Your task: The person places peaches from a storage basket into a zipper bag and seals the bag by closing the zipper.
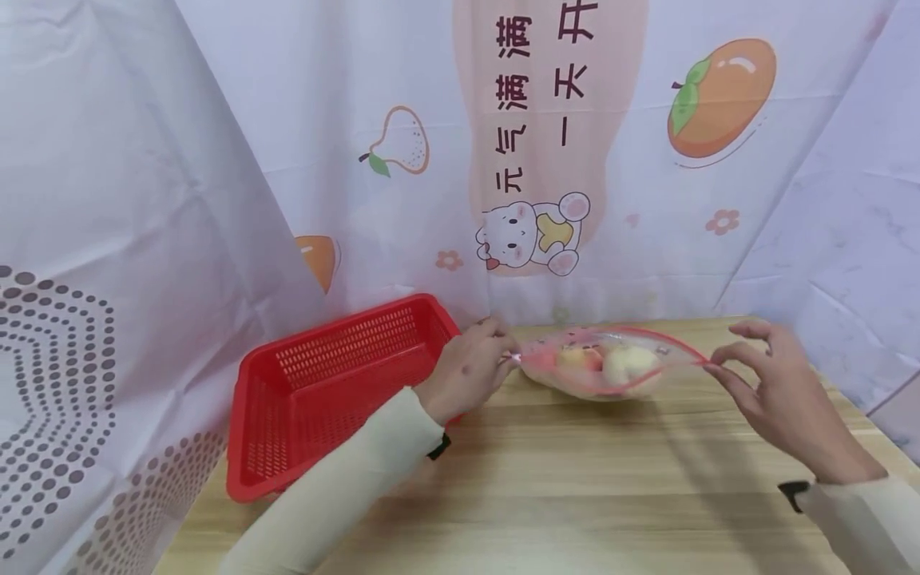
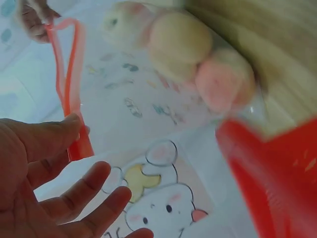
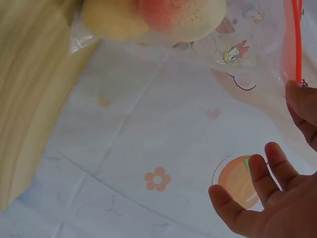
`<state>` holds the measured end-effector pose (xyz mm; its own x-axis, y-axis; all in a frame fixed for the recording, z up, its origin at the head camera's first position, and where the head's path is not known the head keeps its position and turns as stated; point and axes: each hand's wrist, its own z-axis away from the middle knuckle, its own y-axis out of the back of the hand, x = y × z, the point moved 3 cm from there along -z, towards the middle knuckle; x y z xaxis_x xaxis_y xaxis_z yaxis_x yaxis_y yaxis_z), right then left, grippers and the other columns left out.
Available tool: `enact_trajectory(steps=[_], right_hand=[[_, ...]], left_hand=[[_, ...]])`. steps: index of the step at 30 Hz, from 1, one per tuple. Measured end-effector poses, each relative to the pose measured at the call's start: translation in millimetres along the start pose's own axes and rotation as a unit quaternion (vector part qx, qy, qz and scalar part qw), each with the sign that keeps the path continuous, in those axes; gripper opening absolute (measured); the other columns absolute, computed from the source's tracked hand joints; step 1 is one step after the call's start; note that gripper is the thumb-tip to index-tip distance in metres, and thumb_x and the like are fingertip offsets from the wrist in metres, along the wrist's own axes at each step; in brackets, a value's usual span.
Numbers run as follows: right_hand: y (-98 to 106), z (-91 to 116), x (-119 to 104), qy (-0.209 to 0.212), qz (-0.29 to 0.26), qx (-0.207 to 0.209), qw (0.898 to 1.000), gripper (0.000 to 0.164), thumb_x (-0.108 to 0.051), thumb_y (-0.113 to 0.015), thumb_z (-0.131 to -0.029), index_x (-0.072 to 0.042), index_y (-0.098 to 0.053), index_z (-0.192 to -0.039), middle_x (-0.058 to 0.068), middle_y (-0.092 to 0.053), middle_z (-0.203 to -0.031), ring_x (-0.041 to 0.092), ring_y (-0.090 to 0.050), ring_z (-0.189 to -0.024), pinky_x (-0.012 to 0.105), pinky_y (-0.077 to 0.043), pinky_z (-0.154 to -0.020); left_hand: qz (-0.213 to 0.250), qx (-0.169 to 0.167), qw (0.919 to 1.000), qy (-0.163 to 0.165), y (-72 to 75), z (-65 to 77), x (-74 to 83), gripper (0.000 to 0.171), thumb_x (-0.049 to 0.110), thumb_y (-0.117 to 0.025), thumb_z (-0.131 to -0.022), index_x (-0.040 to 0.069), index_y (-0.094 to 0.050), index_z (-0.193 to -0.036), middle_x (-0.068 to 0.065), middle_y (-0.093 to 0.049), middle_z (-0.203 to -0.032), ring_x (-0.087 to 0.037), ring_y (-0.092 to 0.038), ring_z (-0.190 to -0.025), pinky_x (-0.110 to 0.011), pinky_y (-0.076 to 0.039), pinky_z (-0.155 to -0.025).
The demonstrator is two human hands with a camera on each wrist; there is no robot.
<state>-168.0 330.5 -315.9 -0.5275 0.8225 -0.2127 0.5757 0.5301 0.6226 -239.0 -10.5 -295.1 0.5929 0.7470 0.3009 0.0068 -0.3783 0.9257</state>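
Note:
A clear zip bag (image 1: 535,363) with a red zip edge and small cartoon prints is stretched between my two hands over the table. Its mouth gapes open, and several peaches (image 2: 181,42) lie together in its lower part. At the bag's left end, my left hand (image 1: 470,363) pinches the red zip strip (image 2: 74,99) between thumb and index finger, the other fingers spread loose. My right hand (image 1: 779,391) pinches the opposite end of the strip the same way; in the right wrist view its other fingers stand apart from the bag.
Just left of my left hand stands a red plastic basket (image 1: 345,391) with perforated walls. The wooden table (image 1: 575,487) ends at the back against a white curtain (image 1: 402,216) printed with fruit and a cartoon animal. More sheeting hangs at both sides.

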Motion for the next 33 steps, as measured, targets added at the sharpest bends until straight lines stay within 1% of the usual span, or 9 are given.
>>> enact_trajectory(steps=[2, 4, 10, 18, 21, 24, 28, 31, 33], right_hand=[[2, 14, -4, -0.01, -0.006, -0.011, 1.0, 0.028, -0.031, -0.063, -0.099, -0.009, -0.066, -0.083, 0.033, -0.054, -0.117, 0.051, -0.047, -0.105, 0.054, -0.036, -0.073], [1, 24, -8, -0.011, -0.019, -0.013, 1.0, 0.027, -0.033, -0.065, -0.098, -0.011, -0.066, -0.082, 0.032, -0.056, -0.116, 0.049, -0.047, -0.105, 0.051, -0.035, -0.076], [-1, 50, -20, 0.009, -0.022, -0.014, 1.0, 0.051, -0.064, -0.044, -0.095, -0.02, -0.066, -0.08, 0.025, -0.057, -0.115, 0.046, -0.048, -0.101, 0.023, -0.026, -0.094], [-2, 74, -29, 0.024, -0.005, -0.041, 0.999, 0.045, -0.065, -0.04, -0.097, -0.03, -0.063, -0.08, 0.018, -0.056, -0.116, 0.021, -0.044, -0.114, 0.008, -0.017, -0.099], [-3, 72, -37, 0.036, 0.003, -0.047, 0.998, 0.045, -0.065, -0.041, -0.097, -0.029, -0.064, -0.083, 0.017, -0.057, -0.117, 0.025, -0.046, -0.113, 0.011, -0.019, -0.101], [-6, 64, -52, 0.056, 0.01, -0.037, 0.998, 0.051, -0.065, -0.042, -0.098, -0.022, -0.067, -0.086, 0.018, -0.058, -0.118, 0.036, -0.048, -0.106, 0.029, -0.03, -0.096], [-16, 47, -81, 0.103, 0.005, -0.02, 0.994, 0.055, -0.06, -0.043, -0.1, -0.012, -0.069, -0.092, 0.023, -0.057, -0.118, 0.043, -0.049, -0.106, 0.04, -0.03, -0.101], [-27, 36, -104, 0.133, 0.005, -0.032, 0.991, 0.052, -0.055, -0.041, -0.103, -0.012, -0.069, -0.096, 0.023, -0.057, -0.122, 0.042, -0.048, -0.113, 0.034, -0.015, -0.117], [-36, 30, -118, 0.149, 0.005, -0.04, 0.988, 0.05, -0.052, -0.039, -0.104, -0.012, -0.069, -0.098, 0.022, -0.057, -0.125, 0.041, -0.047, -0.118, 0.039, -0.011, -0.119]], left_hand=[[-0.005, 0.024, 0.9995, -0.017, -7.0, 10.2, 3.8, 0.023, 0.027, -0.077, -0.089, 0.017, -0.076, -0.109, 0.002, -0.062, -0.11, -0.013, -0.059, -0.096, -0.024, -0.054, -0.078], [-0.004, 0.054, 0.9978, -0.039, -13.3, 21.2, 4.4, 0.021, 0.027, -0.078, -0.088, 0.016, -0.077, -0.106, 0.001, -0.064, -0.11, -0.014, -0.06, -0.097, -0.027, -0.055, -0.08], [0.003, 0.138, 0.9846, -0.108, -31.1, 52.5, -1.9, 0.017, 0.027, -0.084, -0.082, 0.015, -0.076, -0.09, -0.002, -0.067, -0.106, -0.015, -0.063, -0.096, -0.033, -0.054, -0.085], [0.018, 0.115, 0.9876, -0.106, -51.4, 77.3, -8.1, 0.017, 0.025, -0.082, -0.084, 0.016, -0.079, -0.098, -0.002, -0.067, -0.112, -0.017, -0.06, -0.108, -0.044, -0.05, -0.098], [0.014, 0.116, 0.9875, -0.105, -53.4, 82.3, -9.5, 0.02, 0.023, -0.082, -0.083, 0.016, -0.08, -0.101, -0.002, -0.067, -0.113, -0.017, -0.06, -0.11, -0.044, -0.048, -0.101], [0.006, 0.108, 0.9875, -0.114, -55.0, 86.2, -10.2, 0.021, 0.024, -0.083, -0.083, 0.017, -0.08, -0.102, -0.001, -0.067, -0.114, -0.016, -0.058, -0.112, -0.044, -0.046, -0.103], [-0.01, 0.096, 0.9862, -0.134, -58.7, 89.6, -9.8, 0.019, 0.024, -0.083, -0.083, 0.018, -0.08, -0.101, -0.002, -0.066, -0.117, -0.017, -0.058, -0.113, -0.042, -0.045, -0.103], [-0.024, 0.101, 0.9847, -0.14, -61.2, 91.0, -9.3, 0.02, 0.023, -0.084, -0.082, 0.019, -0.08, -0.101, -0.002, -0.067, -0.118, -0.017, -0.058, -0.113, -0.04, -0.046, -0.102], [-0.028, 0.107, 0.9837, -0.142, -62.3, 91.2, -8.6, 0.02, 0.023, -0.085, -0.081, 0.019, -0.081, -0.101, -0.002, -0.067, -0.117, -0.017, -0.058, -0.113, -0.039, -0.046, -0.101]])
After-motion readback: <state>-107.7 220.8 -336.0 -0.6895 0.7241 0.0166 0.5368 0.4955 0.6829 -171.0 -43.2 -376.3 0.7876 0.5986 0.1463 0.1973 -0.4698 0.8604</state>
